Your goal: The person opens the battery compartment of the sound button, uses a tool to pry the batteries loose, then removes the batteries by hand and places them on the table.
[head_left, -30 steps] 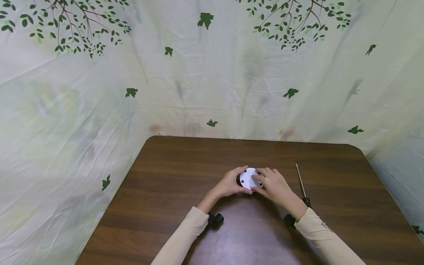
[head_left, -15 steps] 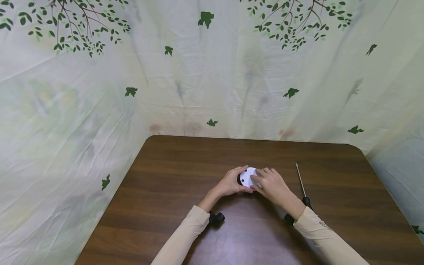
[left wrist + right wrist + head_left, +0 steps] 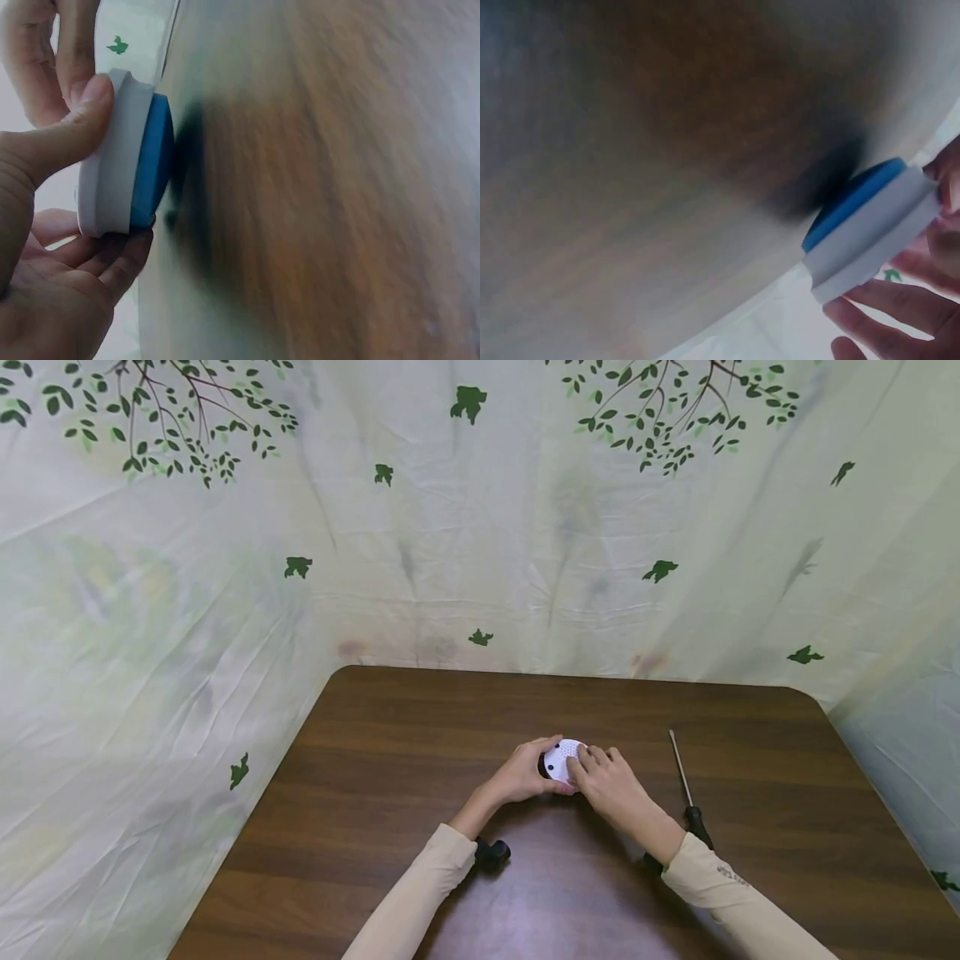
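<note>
Item: round device (image 3: 561, 760), held between both hands over the middle of the desk (image 3: 420, 718); contact of its underside with the wood cannot be judged.

Holding: left hand (image 3: 522, 774) clamped about the rim, thumb on one side, fingers on the other. Right hand (image 3: 611, 785) meets it from the opposite side, bent fingers on the white face and rim; whether it grips or merely presses cannot be told.

Risks, as judged: the smooth rim could slip and turn if the right hand pushes harder than the left hand resists; off-centre pressure could tip it, blue side (image 3: 152, 161) knocking the wood. The screwdriver (image 3: 687, 790), lying near the right forearm, could be nudged by the sleeve (image 3: 738, 893) and roll.

Materials: white casing (image 3: 116, 169), stepped rim, apparently moulded plastic; upper face finely perforated, with black dots, purpose unclear. Blue side shallowly domed, plastic-looking. Screwdriver: slim metal shaft, black handle. Desk: brown wood grain, rounded far corners. Backdrop (image 3: 517, 552): pale creased cloth, leaf-printed.
</note>
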Demonstrator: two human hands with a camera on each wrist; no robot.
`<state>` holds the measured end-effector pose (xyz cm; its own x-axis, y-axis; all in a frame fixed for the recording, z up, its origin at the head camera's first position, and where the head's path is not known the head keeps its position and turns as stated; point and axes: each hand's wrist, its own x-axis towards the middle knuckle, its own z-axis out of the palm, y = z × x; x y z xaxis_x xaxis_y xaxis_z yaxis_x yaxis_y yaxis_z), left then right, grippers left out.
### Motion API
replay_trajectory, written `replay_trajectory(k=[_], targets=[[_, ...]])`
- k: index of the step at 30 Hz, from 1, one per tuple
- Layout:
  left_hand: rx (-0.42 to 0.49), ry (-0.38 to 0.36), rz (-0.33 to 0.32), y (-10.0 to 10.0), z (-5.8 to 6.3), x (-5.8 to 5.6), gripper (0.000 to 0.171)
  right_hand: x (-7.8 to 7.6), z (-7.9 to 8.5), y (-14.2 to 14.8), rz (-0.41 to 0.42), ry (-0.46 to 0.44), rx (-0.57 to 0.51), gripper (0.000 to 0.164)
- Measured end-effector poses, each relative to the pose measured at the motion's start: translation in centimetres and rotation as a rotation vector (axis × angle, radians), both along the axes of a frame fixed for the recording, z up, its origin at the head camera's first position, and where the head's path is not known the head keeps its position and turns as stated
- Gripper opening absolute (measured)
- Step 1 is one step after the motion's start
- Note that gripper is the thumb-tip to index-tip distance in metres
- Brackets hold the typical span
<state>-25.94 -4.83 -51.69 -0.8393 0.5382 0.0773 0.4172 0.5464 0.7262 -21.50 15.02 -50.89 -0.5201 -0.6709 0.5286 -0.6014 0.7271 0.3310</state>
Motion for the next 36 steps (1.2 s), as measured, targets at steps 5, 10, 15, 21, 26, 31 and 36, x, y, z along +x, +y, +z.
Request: replay_trajectory(k=[5,10,15,21,26,31,36], targets=[[-0.007,0.009,0.005,0.2,0.3,0.0,0.091,0.4,-0.3,-0.1,-0.038,0.018,0.012,0.017],[-0.019,0.029,0.008,0.3,0.2,0.0,0.089,0.5,-0.7,-0.2,-0.043,0.044,0.018,0.022],[-0.019,0.023,0.006,0.2,0.2,0.0,0.089,0.6,-0.9,-0.3,-0.035,0.061,0.003,0.025],[-0.029,0.059,0.014,0.2,0.3,0.0,0.088,0.6,-0.6,-0.4,-0.033,0.051,-0.004,0.018],[-0.053,0.069,0.013,0.4,0.5,0.0,0.089,1.0,-0.5,-0.3,-0.054,-0.012,0.012,0.020],[-0.054,0.053,0.020,0.5,0.8,0.1,0.088,1.5,-0.5,-0.3,-0.054,-0.077,-0.020,0.020],[-0.052,0.052,0.031,0.5,0.8,0.2,0.089,1.5,0.0,-0.4,-0.005,-0.125,-0.114,0.017]])
